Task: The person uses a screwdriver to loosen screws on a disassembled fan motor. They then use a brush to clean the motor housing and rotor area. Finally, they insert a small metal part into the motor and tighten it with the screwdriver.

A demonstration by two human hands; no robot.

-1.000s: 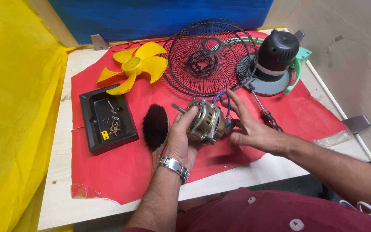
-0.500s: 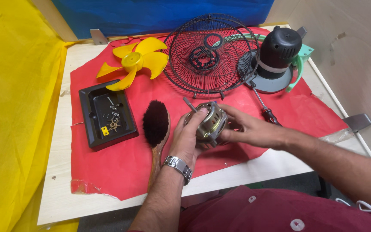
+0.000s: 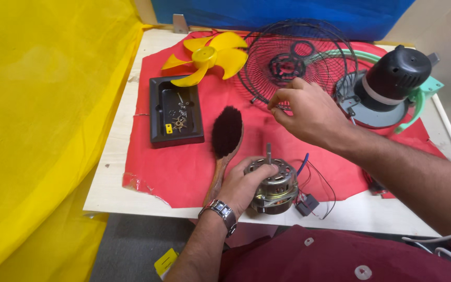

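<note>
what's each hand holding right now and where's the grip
The left hand grips the fan motor by its metal side, shaft up. The right hand holds nothing visible, fingers pinched above the red cloth.
</note>
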